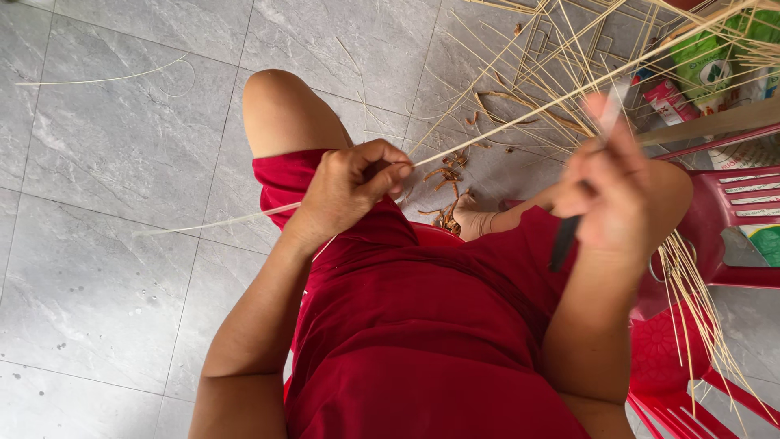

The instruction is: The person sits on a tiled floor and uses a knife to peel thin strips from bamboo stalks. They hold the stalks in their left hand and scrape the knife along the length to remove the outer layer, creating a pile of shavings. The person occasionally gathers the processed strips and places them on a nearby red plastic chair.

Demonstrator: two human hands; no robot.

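While seated: left hand (348,189) pinching strip (504,134); right hand (621,199) gripping knife (569,236)

Prob. home craft spot: tiled floor (122,146), plastic chairs (731,219), straw strips (552,73).

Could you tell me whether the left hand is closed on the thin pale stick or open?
Closed: the left hand has its fingers curled around the thin pale stick.

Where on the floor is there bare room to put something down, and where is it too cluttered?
The grey floor tiles left of the raised knee are mostly bare, apart from a stray strip near the top. It is crowded at upper right: thin sticks fan out over brown shavings, beside the red chair and packets.
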